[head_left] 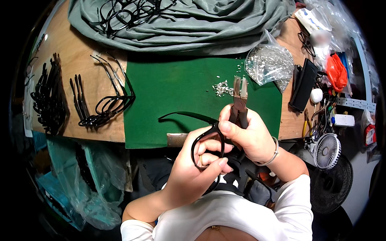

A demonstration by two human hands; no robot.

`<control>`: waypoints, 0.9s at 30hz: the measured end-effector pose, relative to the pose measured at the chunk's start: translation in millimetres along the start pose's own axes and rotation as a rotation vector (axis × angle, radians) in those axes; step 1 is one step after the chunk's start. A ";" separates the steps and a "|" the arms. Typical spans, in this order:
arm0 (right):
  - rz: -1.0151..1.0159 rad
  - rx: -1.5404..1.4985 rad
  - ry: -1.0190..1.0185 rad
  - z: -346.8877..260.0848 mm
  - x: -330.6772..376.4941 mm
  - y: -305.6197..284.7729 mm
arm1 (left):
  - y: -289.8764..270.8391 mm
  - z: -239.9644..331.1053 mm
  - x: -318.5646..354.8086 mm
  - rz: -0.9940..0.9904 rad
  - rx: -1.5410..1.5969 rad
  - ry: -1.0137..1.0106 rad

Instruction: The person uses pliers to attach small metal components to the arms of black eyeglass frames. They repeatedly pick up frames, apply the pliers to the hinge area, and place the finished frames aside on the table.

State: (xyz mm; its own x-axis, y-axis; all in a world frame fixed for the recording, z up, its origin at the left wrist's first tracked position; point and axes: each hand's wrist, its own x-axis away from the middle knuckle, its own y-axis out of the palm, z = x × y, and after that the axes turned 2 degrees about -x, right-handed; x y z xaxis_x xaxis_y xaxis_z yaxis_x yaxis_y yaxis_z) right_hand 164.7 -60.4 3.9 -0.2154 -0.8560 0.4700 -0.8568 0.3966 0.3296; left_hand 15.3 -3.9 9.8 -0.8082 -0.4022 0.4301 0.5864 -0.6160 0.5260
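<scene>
A black eyeglass frame (196,145) is gripped in my left hand (183,176), whose fingers pass behind and through one rim. One temple arm of the frame stretches out to the left over the green mat (161,88). Pliers (240,100) stand in my right hand (255,134), jaws pointing away from me and slightly parted. My right thumb touches or nearly touches the frame at its hinge corner. Just beyond the pliers lies a small heap of silvery metal pieces (222,88). Behind it rests a clear plastic bag (269,60) full of similar pieces.
Stacked black eyeglass frames (50,96) and a smaller group (106,106) lie on the wooden table at left. More frames (124,16) sit on grey cloth (201,36) at the back. A black case (302,86), cables and a white fan (327,150) crowd the right.
</scene>
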 end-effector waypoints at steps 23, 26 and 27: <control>0.170 1.333 -0.411 11.1 -9.4 -49.9 | -31.9 -5.8 22.5 0.084 -0.155 0.092; 0.192 1.228 -0.477 29.2 -36.7 -61.5 | -19.2 -8.6 15.6 0.035 -0.172 0.079; 0.217 1.260 -0.469 29.7 -36.0 -55.8 | -15.4 -10.4 15.5 0.018 -0.189 0.107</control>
State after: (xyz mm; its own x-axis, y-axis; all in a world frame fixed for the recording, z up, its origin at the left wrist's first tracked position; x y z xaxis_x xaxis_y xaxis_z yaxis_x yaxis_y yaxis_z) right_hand 206.3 -61.5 -55.8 -0.3205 -0.9471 0.0129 -0.5740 0.1834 -0.7981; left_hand -6.8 -7.7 0.7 -0.8046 -0.4778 0.3527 0.5886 -0.7202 0.3672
